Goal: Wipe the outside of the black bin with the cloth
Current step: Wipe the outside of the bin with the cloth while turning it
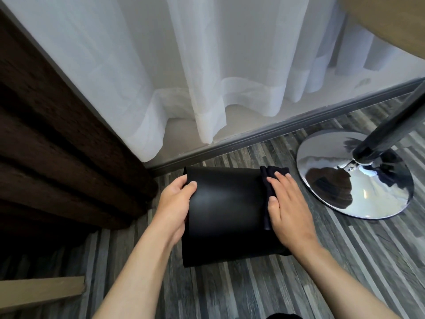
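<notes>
Both hands on black bin [226, 212]: left hand [176, 203] grips rim, right hand [291, 206] flat, pressing cloth [268, 180] w/ open grip; wipe midway, most of wall prob. left.

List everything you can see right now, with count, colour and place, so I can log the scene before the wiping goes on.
bin: one, black, on its side on the floor, centre.
cloth: one, dark, pressed on the bin's right end.
sheer curtain: one, white, behind the bin.
heavy curtain: one, dark brown, left.
table base: one, chrome disc with dark post, right.
tabletop: one, light wood, top right corner.
floor: grey striped planks.
board: one, light wood, bottom left.
left hand: gripping the bin's left rim.
right hand: flat on the cloth.
</notes>
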